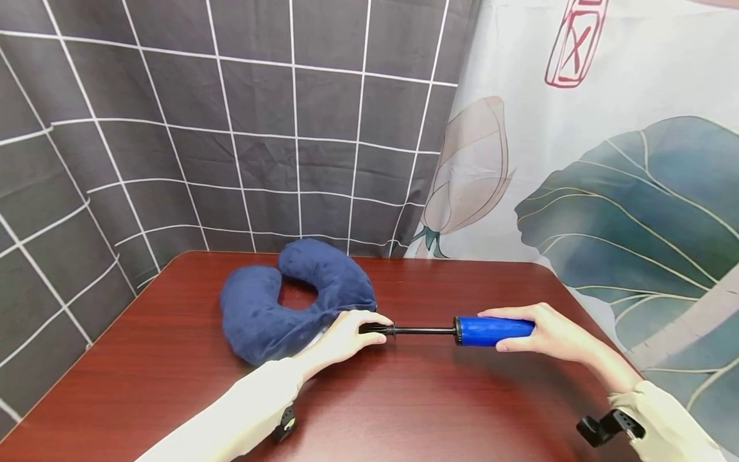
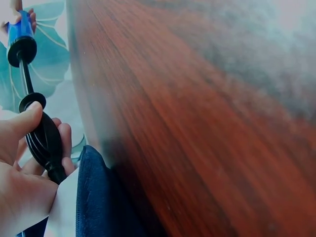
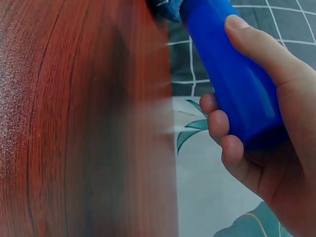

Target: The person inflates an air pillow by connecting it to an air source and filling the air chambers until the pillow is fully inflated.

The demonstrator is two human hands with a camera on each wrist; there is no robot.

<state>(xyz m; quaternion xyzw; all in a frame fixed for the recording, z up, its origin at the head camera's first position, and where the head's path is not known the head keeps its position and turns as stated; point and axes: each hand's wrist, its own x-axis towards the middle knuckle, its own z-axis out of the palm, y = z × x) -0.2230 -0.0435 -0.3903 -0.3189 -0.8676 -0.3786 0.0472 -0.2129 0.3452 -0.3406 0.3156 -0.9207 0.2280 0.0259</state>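
Observation:
A hand pump (image 1: 491, 330) with a blue barrel and a black rod lies level between the two hands. My left hand (image 1: 349, 330) grips its black handle end (image 2: 45, 140), thumb on one side and fingers curled round the other. Round the blue barrel (image 3: 232, 74) my right hand (image 1: 548, 330) has its thumb and fingers wrapped. The black rod (image 1: 424, 330) shows between handle and barrel. A navy U-shaped neck pillow (image 1: 254, 314) lies on the table by my left hand; its white inner part and open zip edge (image 2: 79, 197) show beside that palm.
The reddish-brown wooden table (image 1: 433, 410) runs back to a dark gridded curtain (image 1: 254, 115). A pale curtain with lotus prints (image 1: 519, 51) hangs at the right. Each wrist carries a black strapped device, such as the right wrist mount (image 1: 609, 427).

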